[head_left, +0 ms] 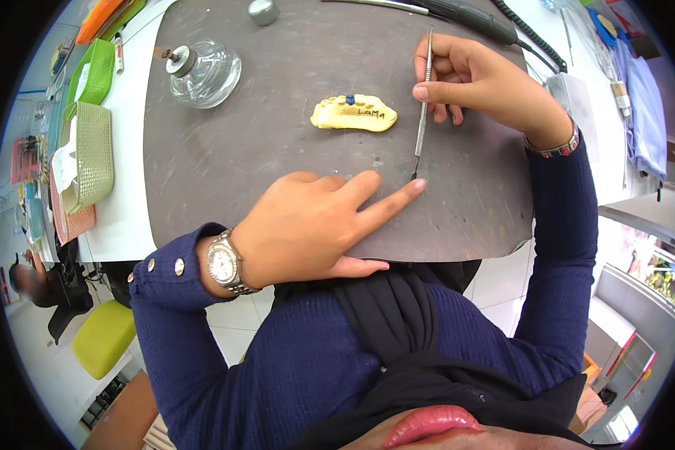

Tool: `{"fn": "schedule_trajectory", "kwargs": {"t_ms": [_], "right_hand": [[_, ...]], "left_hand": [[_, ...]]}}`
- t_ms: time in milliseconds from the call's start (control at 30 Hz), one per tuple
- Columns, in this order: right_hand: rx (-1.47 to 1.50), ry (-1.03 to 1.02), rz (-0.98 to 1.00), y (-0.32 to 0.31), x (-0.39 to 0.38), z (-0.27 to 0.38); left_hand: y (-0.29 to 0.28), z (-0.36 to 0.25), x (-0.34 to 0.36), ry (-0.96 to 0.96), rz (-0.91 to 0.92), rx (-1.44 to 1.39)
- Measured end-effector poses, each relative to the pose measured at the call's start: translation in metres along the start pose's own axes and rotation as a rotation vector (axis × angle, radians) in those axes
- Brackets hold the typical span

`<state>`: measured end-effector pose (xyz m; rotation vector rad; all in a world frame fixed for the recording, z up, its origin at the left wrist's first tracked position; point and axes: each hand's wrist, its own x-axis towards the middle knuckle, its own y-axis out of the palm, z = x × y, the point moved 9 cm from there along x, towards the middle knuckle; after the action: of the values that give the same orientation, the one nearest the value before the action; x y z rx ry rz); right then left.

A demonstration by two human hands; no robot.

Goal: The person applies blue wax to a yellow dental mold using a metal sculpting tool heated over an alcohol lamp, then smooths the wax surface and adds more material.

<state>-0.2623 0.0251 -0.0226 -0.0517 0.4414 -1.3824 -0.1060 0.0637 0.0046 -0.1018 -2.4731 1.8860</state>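
My right hand (476, 79) pinches a slim metal wax carver (422, 131) between thumb and fingers, its working end pointing down toward me. A bit of dark material sits on that end. The index finger of my left hand (304, 225) reaches out to the carver's tip and appears to touch it; the thumb is also stretched out and the other fingers are bent. Beyond my hands, a cream-yellow dental cast (345, 120) with handwriting on its side lies on the grey work mat (277, 150). One tooth position on it carries a small blue wax piece (350, 99).
At the mat's far left stands a glass spirit lamp (210, 75), with a round metal cap (263, 11) beyond it. A black corded handpiece (472, 19) lies at the far right. Green (97, 71) and beige (95, 154) baskets line the table's left side.
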Motion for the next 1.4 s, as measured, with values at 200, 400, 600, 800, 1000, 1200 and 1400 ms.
{"fn": "schedule_trajectory", "kwargs": {"t_ms": [200, 400, 600, 800, 1000, 1200, 1400], "right_hand": [[-0.010, 0.030, 0.009, 0.004, 0.002, 0.001], [0.123, 0.095, 0.037, 0.012, 0.002, 0.000], [0.178, 0.126, 0.077, 0.017, 0.003, -0.005], [0.178, 0.167, 0.093, 0.020, 0.006, -0.003], [0.312, 0.023, 0.257, 0.024, 0.004, 0.002], [0.292, 0.033, 0.406, 0.045, -0.001, 0.006], [0.070, -0.059, 0.492, 0.052, -0.003, 0.013]], "left_hand": [[0.003, 0.004, -0.003, -0.019, 0.011, -0.013], [0.007, 0.007, -0.008, -0.019, -0.044, -0.067], [0.009, 0.006, -0.010, 0.008, -0.119, -0.088], [0.009, 0.005, -0.014, 0.015, -0.182, -0.051], [0.008, 0.003, -0.014, 0.022, -0.214, -0.042], [0.009, 0.003, -0.018, 0.013, -0.236, -0.029], [0.009, 0.003, -0.017, 0.019, -0.233, -0.041]]}}
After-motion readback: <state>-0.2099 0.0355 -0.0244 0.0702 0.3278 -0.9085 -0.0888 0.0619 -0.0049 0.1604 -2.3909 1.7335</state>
